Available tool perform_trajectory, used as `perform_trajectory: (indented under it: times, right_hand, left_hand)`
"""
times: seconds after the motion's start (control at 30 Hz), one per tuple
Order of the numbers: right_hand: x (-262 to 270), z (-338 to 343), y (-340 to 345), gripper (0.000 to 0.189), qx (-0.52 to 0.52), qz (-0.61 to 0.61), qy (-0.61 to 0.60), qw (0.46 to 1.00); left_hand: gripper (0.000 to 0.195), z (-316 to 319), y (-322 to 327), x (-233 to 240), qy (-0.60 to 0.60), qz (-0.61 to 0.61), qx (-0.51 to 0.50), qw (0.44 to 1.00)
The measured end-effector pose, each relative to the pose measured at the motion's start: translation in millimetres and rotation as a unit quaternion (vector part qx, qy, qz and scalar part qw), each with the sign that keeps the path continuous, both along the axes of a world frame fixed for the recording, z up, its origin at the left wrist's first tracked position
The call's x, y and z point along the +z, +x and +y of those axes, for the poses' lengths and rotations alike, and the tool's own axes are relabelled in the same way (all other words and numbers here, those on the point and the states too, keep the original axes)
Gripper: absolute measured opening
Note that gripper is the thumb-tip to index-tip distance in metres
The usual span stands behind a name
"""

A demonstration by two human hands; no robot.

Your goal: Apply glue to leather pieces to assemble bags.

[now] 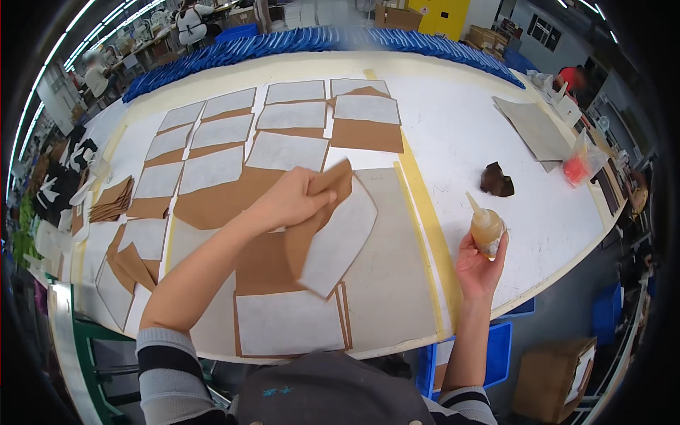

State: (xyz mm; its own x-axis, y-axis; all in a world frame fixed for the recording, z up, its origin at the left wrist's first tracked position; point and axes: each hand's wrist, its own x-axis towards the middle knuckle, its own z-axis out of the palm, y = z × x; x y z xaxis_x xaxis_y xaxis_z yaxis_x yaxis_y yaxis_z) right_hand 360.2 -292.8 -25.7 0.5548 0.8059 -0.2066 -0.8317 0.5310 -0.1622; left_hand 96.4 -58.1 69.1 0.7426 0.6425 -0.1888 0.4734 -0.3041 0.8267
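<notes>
My left hand point(297, 199) grips the folded edge of a brown panel with a white backing point(340, 236); the panel hangs tilted over the table. Below it lies a stack of similar panels point(289, 321) at the table's near edge, the top one white side up with a brown border. At the right, my right hand point(483, 265) is closed around a squeeze bottle point(487, 234) of amber liquid, its pointed nozzle tilted up and left. Beyond the bottle sits a crumpled dark brown scrap point(497, 179). Rows of backed panels point(218, 146) overlap across the far left of the table.
Yellow tape strips point(425, 228) run along the white tabletop point(536, 239). A pile of folded brown pieces point(112, 201) lies at the left. Bundled blue material point(297, 45) lines the far edge. Blue bins point(496, 353) and a cardboard box point(552, 377) stand below. People sit in the background.
</notes>
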Motion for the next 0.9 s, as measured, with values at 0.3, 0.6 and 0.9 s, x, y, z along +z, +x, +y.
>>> perform_trajectory:
  times: [0.3,0.6,0.9]
  right_hand:
    - [-5,-14,11,0.039,-0.012,-0.030,0.019,0.999]
    - [-6,-15,8,0.041,-0.016,-0.019,-0.013,1.000]
    - [-13,-7,13,0.044,-0.009,-0.010,-0.011,1.000]
  left_hand:
    - [0.024,61,157,-73,-0.308,-0.501,0.285,0.757]
    - [0.029,63,192,-56,-0.285,-0.478,0.380,0.738]
    - [0.043,41,183,-106,-0.391,-0.448,0.467,0.655]
